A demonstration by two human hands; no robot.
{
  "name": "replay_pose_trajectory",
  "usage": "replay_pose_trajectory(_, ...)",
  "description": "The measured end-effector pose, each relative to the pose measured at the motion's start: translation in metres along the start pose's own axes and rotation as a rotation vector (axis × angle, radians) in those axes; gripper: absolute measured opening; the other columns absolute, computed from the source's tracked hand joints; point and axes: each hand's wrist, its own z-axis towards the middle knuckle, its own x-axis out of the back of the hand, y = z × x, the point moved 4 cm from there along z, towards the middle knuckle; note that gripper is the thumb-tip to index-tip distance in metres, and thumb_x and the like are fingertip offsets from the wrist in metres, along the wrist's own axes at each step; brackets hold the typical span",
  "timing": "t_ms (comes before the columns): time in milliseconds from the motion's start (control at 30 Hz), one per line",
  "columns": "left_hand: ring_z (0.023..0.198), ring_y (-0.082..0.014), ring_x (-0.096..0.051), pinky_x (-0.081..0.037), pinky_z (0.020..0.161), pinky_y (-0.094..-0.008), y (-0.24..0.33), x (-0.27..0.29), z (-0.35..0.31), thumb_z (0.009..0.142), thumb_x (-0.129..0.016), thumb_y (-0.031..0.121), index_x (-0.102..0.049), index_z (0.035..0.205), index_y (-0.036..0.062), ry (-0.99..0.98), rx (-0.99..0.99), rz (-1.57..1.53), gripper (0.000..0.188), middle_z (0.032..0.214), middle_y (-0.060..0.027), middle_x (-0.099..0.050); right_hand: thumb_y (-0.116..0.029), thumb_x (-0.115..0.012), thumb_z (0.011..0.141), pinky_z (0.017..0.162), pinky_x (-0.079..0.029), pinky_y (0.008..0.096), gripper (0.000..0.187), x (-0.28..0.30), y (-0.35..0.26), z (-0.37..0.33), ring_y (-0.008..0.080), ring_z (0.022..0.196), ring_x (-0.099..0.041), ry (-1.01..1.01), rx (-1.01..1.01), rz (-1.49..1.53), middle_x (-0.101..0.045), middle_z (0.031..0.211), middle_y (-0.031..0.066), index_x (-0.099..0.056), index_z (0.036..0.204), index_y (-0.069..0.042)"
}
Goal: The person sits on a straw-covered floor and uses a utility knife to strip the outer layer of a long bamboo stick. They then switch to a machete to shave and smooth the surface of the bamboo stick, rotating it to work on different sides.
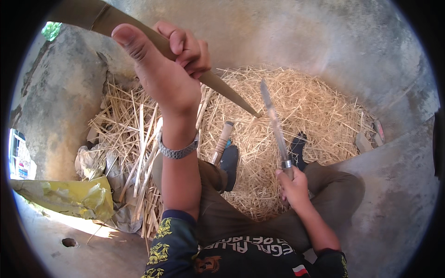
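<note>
My left hand (174, 72), raised high at the upper left, has its fingers wrapped round a long bamboo pole (227, 88) while the thumb points up along it. The pole slants from the top left down to the straw, looking narrower at its far end. Lower right, my right hand (293, 189) grips the handle of a long knife (274, 123). Its worn, narrow blade points up and away from me, just right of the pole's lower end and apart from it. A metal collar joins blade and handle.
Pale bamboo shavings (315, 106) cover the floor round my feet. Split bamboo strips (139, 143) pile up at left, by a yellow sack (74, 197). A short bamboo piece (223, 141) stands beside my left foot. Concrete walls (324, 37) surround this spot; a block (364, 141) lies right.
</note>
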Motion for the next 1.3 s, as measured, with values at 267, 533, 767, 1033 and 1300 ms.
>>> replay_pose_trajectory(267,0.048,-0.0096,-0.020,-0.017,0.048,-0.0276,-0.006,-0.003,0.001,0.080,-0.036,0.095,-0.036,0.074,0.0144,-0.033,-0.026,0.054,0.080,0.057,0.0048,-0.025,-0.018,-0.068,0.096,0.042,-0.036,0.0255,0.019,-0.007,-0.006,-0.004,0.0042,0.044,-0.045,-0.105,-0.058,-0.047,-0.049,0.058,-0.0035,-0.058,0.090,-0.003)
replay_pose_trajectory(533,0.048,-0.0093,-0.020,-0.018,0.047,-0.0271,-0.006,0.005,0.005,0.082,-0.036,0.092,-0.036,0.075,0.0138,-0.040,-0.031,0.019,0.078,0.057,0.0049,-0.025,-0.018,-0.069,0.095,0.045,-0.036,0.0263,0.022,-0.002,0.001,0.001,0.0041,0.049,-0.043,0.052,0.229,-0.257,-0.047,0.058,-0.0042,-0.057,0.086,-0.003)
replay_pose_trajectory(767,0.049,-0.0093,-0.019,-0.018,0.047,-0.0270,-0.010,0.011,0.008,0.083,-0.036,0.091,-0.036,0.076,0.0132,-0.030,-0.002,0.038,0.079,0.057,0.0048,-0.025,-0.018,-0.066,0.097,0.038,-0.036,0.0269,0.020,-0.010,0.003,0.000,0.0058,0.040,-0.045,-0.088,0.005,-0.176,-0.052,0.059,-0.0022,-0.056,0.088,-0.004)
replay_pose_trajectory(1033,0.049,-0.0095,-0.019,-0.018,0.050,-0.0271,-0.009,0.013,0.010,0.082,-0.035,0.092,-0.036,0.076,0.0133,0.009,-0.022,0.092,0.079,0.058,0.0048,-0.023,-0.019,-0.065,0.100,0.038,-0.036,0.0248,0.019,-0.012,-0.009,-0.005,0.0049,0.041,-0.046,-0.060,0.033,0.045,-0.050,0.058,-0.0030,-0.057,0.097,-0.002)
replay_pose_trajectory(1300,0.050,-0.0103,-0.019,-0.019,0.050,-0.0278,-0.008,0.011,0.009,0.081,-0.035,0.093,-0.036,0.075,0.0134,0.015,0.033,0.068,0.080,0.058,0.0046,-0.023,-0.028,-0.065,0.102,0.054,-0.040,0.0293,0.028,-0.014,0.015,-0.003,0.0060,0.058,-0.045,-0.086,0.200,-0.294,-0.050,0.062,-0.0013,-0.061,0.093,-0.002)
